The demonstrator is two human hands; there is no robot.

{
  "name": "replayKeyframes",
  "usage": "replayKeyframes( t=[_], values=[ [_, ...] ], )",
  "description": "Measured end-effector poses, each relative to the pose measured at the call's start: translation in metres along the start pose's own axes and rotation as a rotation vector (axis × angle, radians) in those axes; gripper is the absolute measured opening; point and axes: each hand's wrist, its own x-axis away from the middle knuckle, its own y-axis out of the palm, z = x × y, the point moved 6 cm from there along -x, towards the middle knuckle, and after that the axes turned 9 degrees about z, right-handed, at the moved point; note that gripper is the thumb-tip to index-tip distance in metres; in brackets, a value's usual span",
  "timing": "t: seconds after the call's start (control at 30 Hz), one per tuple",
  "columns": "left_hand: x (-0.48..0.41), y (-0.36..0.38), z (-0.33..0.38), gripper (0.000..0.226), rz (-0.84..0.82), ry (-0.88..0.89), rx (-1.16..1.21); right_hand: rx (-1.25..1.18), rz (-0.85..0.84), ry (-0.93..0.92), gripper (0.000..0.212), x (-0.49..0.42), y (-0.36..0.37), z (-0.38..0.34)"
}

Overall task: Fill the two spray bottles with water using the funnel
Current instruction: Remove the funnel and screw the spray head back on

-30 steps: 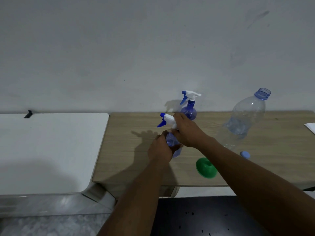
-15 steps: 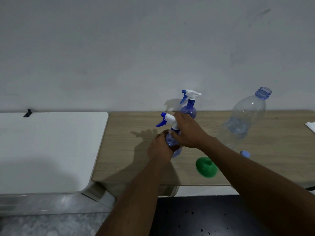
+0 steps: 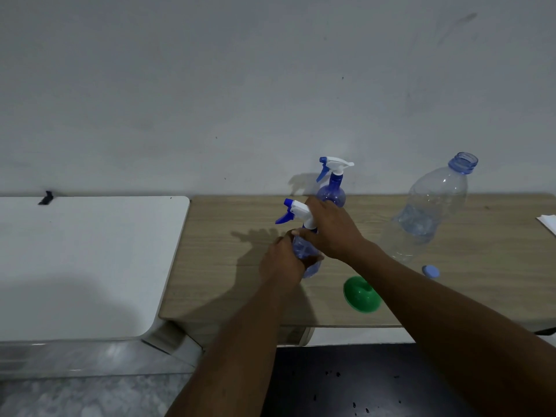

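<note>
Both hands work on the near spray bottle (image 3: 304, 251), which stands on the wooden table (image 3: 225, 266) close to its middle, tilted slightly.

- Left hand (image 3: 281, 261): fingers curled round the blue translucent body of the near spray bottle, gripping it from the left side.
- Right hand (image 3: 331, 230): fingers and thumb closed round the neck of the same bottle, just under the white and blue trigger head (image 3: 293, 210). The trigger points left.

The far spray bottle (image 3: 332, 191) stands upright behind the right hand, near the wall (image 3: 270, 85), with its trigger head fitted. Neither hand touches it.

The green funnel (image 3: 361, 294) lies on the table near the front edge, just to the right of the near spray bottle and partly under the right forearm. Its wide mouth faces the viewer.

The large clear water bottle (image 3: 433, 209) stands uncapped to the right, well apart from the spray bottles, with some water in it. Its blue cap (image 3: 430, 271) lies on the table in front of it.

A white table (image 3: 90, 251) adjoins the wooden table on the left. A sheet of white paper (image 3: 549, 221) shows at the right edge
</note>
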Motion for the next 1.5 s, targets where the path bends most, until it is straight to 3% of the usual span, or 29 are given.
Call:
replayKeyframes(
  t=[0.13,0.23,0.37,0.5,0.6,0.73,0.83,1.0,1.13,1.37,1.5],
  values=[
    [-0.002,-0.001,-0.003,0.044,0.045,-0.03,0.004,-0.038,0.044,-0.054,0.047,0.005,0.001,-0.001],
    [-0.003,0.001,0.0,0.054,0.009,-0.03,0.001,-0.102,0.001,-0.006,0.044,0.003,0.003,0.002],
    [-0.004,0.003,-0.004,0.048,0.012,-0.031,0.002,-0.064,0.037,0.018,0.053,0.002,0.001,0.002],
    [-0.006,0.004,-0.003,0.054,0.026,0.004,0.022,-0.123,0.008,-0.015,0.041,0.007,0.003,0.003],
    [-0.004,0.004,-0.003,0.059,0.022,-0.007,0.021,-0.088,0.011,0.042,0.045,0.003,0.004,0.004],
    [-0.005,0.004,-0.006,0.045,0.042,0.005,0.016,-0.065,0.031,0.0,0.049,0.006,0.004,0.003],
    [-0.006,0.005,-0.003,0.049,0.014,0.027,0.021,-0.105,-0.006,0.031,0.043,0.007,0.006,0.006],
    [-0.005,0.005,-0.007,0.047,0.032,-0.015,-0.013,-0.026,0.026,0.035,0.057,0.004,0.005,0.005],
    [-0.009,0.009,-0.007,0.048,-0.021,-0.009,0.009,-0.086,-0.004,0.017,0.046,0.008,0.004,0.005],
    [-0.009,0.01,-0.01,0.048,-0.021,-0.011,-0.002,-0.075,0.019,0.03,0.052,0.007,0.006,0.004],
    [-0.011,0.01,-0.009,0.054,-0.018,0.0,0.015,-0.129,-0.016,0.042,0.045,0.008,0.005,0.005]
  ],
)
